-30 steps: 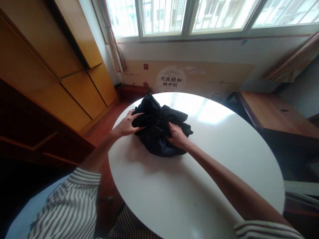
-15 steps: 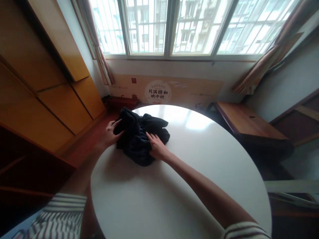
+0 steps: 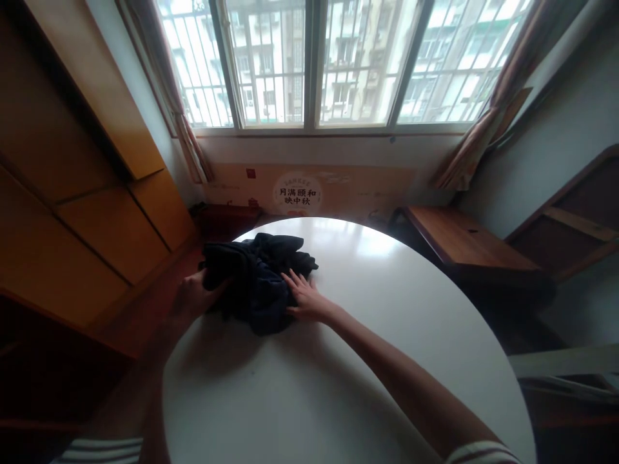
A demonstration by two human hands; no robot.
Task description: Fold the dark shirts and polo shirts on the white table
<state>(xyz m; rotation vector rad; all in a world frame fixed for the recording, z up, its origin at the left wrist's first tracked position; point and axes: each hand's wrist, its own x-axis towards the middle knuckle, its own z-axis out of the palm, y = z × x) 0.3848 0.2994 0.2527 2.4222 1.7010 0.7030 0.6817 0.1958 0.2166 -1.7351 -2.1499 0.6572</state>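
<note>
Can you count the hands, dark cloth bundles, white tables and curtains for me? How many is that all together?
Hands: 2 (left hand, right hand)
Dark cloth bundles: 1 (dark cloth bundle)
White tables: 1 (white table)
Curtains: 2 (left curtain, right curtain)
Total: 6

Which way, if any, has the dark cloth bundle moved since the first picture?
Yes: the dark cloth bundle has shifted left, toward the left rim of the white table.
</note>
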